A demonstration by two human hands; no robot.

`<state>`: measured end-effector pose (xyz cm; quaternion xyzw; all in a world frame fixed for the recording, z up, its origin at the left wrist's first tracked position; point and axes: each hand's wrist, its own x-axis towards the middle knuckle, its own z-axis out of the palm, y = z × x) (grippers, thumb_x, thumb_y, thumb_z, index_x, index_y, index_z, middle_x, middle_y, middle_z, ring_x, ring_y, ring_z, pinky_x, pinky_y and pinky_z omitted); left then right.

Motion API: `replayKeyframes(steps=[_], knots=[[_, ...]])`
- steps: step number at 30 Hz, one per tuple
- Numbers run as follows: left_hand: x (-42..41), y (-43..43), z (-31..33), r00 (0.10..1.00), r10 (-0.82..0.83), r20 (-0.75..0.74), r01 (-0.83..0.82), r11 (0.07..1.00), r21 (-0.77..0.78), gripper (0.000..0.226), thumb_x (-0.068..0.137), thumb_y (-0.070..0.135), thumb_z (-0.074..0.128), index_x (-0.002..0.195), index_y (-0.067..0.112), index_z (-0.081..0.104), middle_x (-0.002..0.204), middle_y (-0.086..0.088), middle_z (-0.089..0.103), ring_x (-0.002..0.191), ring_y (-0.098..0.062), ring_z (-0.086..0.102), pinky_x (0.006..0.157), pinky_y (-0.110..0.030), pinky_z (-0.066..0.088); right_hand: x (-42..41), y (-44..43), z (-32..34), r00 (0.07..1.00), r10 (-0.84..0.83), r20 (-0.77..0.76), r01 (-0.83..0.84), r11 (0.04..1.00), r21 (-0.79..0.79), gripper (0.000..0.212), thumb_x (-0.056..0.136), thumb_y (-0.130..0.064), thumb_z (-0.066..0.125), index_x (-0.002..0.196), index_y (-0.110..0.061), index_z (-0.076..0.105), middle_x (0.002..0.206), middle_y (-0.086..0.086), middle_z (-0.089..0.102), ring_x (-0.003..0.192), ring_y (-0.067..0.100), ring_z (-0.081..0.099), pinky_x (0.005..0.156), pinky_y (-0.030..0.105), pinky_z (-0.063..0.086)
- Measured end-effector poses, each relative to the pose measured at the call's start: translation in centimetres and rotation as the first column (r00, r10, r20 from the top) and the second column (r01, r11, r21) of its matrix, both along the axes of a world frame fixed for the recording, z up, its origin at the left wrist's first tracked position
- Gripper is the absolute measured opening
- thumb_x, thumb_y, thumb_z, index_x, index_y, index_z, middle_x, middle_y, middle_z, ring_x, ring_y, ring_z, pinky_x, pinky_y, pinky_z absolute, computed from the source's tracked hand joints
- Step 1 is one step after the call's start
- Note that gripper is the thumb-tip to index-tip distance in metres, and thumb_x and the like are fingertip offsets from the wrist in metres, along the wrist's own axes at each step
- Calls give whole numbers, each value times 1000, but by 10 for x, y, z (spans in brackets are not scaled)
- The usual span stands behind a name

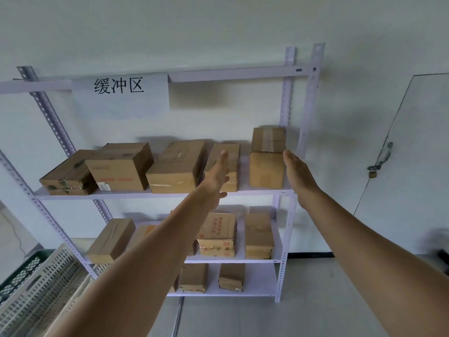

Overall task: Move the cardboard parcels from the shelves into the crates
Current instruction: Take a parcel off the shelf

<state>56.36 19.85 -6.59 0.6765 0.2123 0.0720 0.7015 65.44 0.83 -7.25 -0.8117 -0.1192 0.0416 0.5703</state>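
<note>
A white metal shelf rack (286, 193) holds several cardboard parcels on three levels. At the right end of the upper shelf stands a tall stack of two parcels (266, 166). My left hand (217, 177) is open and flat, held in front of the slimmer parcel (232, 152) just left of that stack. My right hand (300, 176) is open, palm inward, beside the stack's right face, fingertips near its edge. Neither hand holds anything. A cream perforated crate (41, 288) and a dark green crate (21, 271) sit at the lower left.
Other parcels (119, 166) fill the left of the upper shelf, and more parcels (258, 235) stand on the lower shelves. A paper sign (120, 94) hangs from the top rail. A padlocked white door (413, 154) is at the right. Grey floor lies below.
</note>
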Motion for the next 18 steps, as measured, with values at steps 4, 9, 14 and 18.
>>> replayKeyframes(steps=[4, 9, 14, 18], knots=[[64, 18, -11, 999, -24, -25, 24, 999, -34, 83, 104, 75, 39, 163, 17, 44, 172, -6, 41, 157, -29, 40, 118, -55, 34, 55, 20, -5, 1000, -4, -10, 4, 1000, -20, 67, 113, -57, 25, 169, -21, 24, 176, 3, 25, 162, 27, 24, 132, 47, 19], [147, 49, -27, 997, -83, -4, 83, 995, -56, 80, 106, 71, 43, 160, 12, 46, 156, -5, 55, 142, -29, 53, 98, -41, 40, 130, 49, -17, 999, -43, 16, 45, 994, -95, 69, 112, -59, 22, 170, -21, 20, 177, 2, 21, 163, 26, 20, 130, 45, 16], [221, 80, -33, 977, -215, -17, 212, 973, -91, 92, 101, 77, 46, 171, 20, 28, 176, -6, 31, 159, -32, 34, 114, -51, 37, 200, 77, -19, 992, -118, 46, 124, 978, -167, 67, 113, -56, 21, 168, -18, 26, 175, 7, 28, 160, 28, 28, 127, 42, 22], [267, 82, -28, 978, -189, -84, 183, 980, -81, 89, 103, 74, 46, 171, 20, 27, 178, -6, 28, 162, -31, 31, 121, -55, 37, 240, 84, -11, 988, -135, 71, 147, 966, -212, 70, 111, -63, 20, 170, -25, 19, 177, 5, 22, 162, 27, 22, 127, 46, 20]])
